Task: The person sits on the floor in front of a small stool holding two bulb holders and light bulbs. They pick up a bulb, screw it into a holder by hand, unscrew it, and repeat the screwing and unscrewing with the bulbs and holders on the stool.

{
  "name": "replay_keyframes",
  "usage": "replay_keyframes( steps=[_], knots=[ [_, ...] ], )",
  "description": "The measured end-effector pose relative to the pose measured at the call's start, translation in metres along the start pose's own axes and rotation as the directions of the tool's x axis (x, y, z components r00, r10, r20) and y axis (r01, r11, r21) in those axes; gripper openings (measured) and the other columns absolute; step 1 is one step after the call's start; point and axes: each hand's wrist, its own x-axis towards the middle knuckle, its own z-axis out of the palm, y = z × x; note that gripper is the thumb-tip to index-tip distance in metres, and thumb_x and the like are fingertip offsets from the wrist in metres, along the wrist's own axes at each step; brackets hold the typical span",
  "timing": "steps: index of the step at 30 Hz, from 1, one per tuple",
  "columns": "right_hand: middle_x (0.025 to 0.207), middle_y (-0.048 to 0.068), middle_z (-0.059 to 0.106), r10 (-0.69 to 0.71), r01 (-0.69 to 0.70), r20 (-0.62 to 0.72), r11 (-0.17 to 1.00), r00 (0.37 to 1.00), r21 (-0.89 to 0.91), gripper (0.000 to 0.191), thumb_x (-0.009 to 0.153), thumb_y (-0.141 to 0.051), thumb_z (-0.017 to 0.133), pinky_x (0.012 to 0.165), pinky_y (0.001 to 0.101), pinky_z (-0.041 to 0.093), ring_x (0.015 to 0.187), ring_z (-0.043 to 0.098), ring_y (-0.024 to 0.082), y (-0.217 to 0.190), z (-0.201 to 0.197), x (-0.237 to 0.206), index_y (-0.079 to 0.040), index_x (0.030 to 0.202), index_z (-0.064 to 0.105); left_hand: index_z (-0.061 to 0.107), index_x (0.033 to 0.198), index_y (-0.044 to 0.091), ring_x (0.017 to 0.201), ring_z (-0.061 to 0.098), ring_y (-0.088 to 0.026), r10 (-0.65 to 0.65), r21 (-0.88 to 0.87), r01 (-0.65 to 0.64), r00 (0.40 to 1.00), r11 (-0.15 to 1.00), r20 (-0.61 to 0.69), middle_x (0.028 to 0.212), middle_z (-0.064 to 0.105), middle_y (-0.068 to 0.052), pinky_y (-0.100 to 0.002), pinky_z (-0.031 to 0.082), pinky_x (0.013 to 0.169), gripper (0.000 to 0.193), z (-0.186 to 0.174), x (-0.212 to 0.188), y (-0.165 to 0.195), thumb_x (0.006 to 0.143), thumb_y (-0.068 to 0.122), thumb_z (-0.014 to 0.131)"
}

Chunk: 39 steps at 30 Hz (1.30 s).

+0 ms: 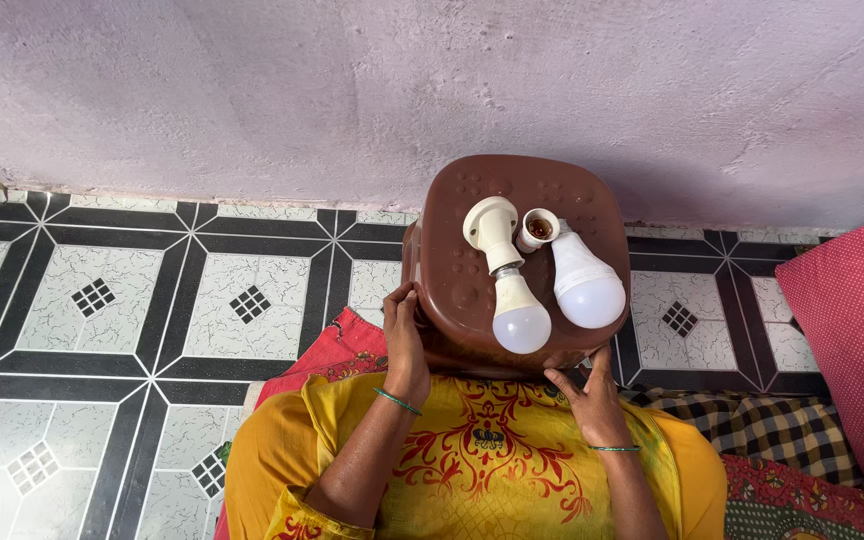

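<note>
a pale lilac wall (pixel 372 90) fills the top, rough-plastered; below it lies a tiled floor (pixel 142 300), white marbled squares framed by black bands with small black diamond grids; a pink cushion (pixel 857 350) sits at the right edge; a black-and-cream checked cloth (pixel 762 420) lies beside it; a red patterned cloth (pixel 337 350) shows on the tiles.
</note>
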Motion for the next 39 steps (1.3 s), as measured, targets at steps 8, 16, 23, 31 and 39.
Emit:
replay_keyframes(
  steps=[8, 16, 23, 31, 39],
  knots=[
    [0.131, 0.016, 0.066, -0.031, 0.031, -0.013, 0.999, 0.999, 0.022, 0.099, 0.082, -0.037, 0.075, 0.121, 0.0504, 0.036, 0.133, 0.058, 0.031, -0.018, -0.005, -0.004, -0.012, 0.156, 0.015, 0.051, 0.135, 0.011, 0.126, 0.051, -0.017, 0.038, -0.028, -0.038, 0.999, 0.999, 0.003, 0.134, 0.056, -0.006, -0.034, 0.039, 0.108, 0.040, -0.002, 0.003, -0.005, 0.102, 0.034, 0.047],
    [0.139, 0.017, 0.059, 0.006, -0.006, -0.019, 1.000, 1.000, -0.015, 0.101, 0.081, -0.037, 0.076, 0.121, 0.0508, 0.034, 0.138, 0.051, 0.032, -0.018, -0.005, -0.002, -0.013, 0.156, 0.013, 0.051, 0.135, 0.012, 0.126, 0.051, -0.018, 0.017, -0.031, -0.017, 1.000, 0.999, -0.009, 0.135, 0.056, -0.007, -0.034, 0.041, 0.108, 0.041, -0.001, 0.005, -0.006, 0.101, 0.034, 0.048],
    [0.148, 0.019, 0.051, 0.019, -0.019, -0.019, 1.000, 1.000, -0.023, 0.111, 0.079, -0.043, 0.074, 0.120, 0.0517, 0.035, 0.141, 0.047, 0.035, -0.012, -0.004, -0.001, -0.013, 0.160, 0.004, 0.050, 0.136, 0.011, 0.126, 0.051, -0.017, 0.027, -0.030, -0.027, 1.000, 0.999, -0.004, 0.136, 0.056, -0.007, -0.033, 0.040, 0.108, 0.041, -0.001, 0.006, -0.008, 0.102, 0.034, 0.047],
    [0.150, 0.022, 0.046, -0.002, 0.001, -0.021, 0.998, 1.000, -0.060, 0.109, 0.081, -0.044, 0.075, 0.119, 0.0524, 0.035, 0.142, 0.044, 0.036, -0.002, -0.002, 0.002, -0.013, 0.158, 0.005, 0.051, 0.136, 0.010, 0.129, 0.049, -0.017, 0.057, -0.023, -0.057, 0.998, 0.998, 0.001, 0.137, 0.056, -0.008, -0.033, 0.037, 0.110, 0.041, -0.002, 0.008, -0.010, 0.102, 0.033, 0.047],
    [0.129, 0.018, 0.071, -0.027, 0.027, -0.002, 0.999, 1.000, 0.023, 0.092, 0.082, -0.040, 0.075, 0.126, 0.0516, 0.032, 0.141, 0.054, 0.029, -0.004, -0.004, 0.000, -0.011, 0.152, 0.023, 0.054, 0.134, 0.008, 0.122, 0.052, -0.018, 0.053, -0.043, -0.053, 0.999, 0.998, -0.009, 0.130, 0.057, -0.008, -0.031, 0.041, 0.106, 0.039, -0.004, 0.010, -0.011, 0.102, 0.030, 0.049]
  ],
)
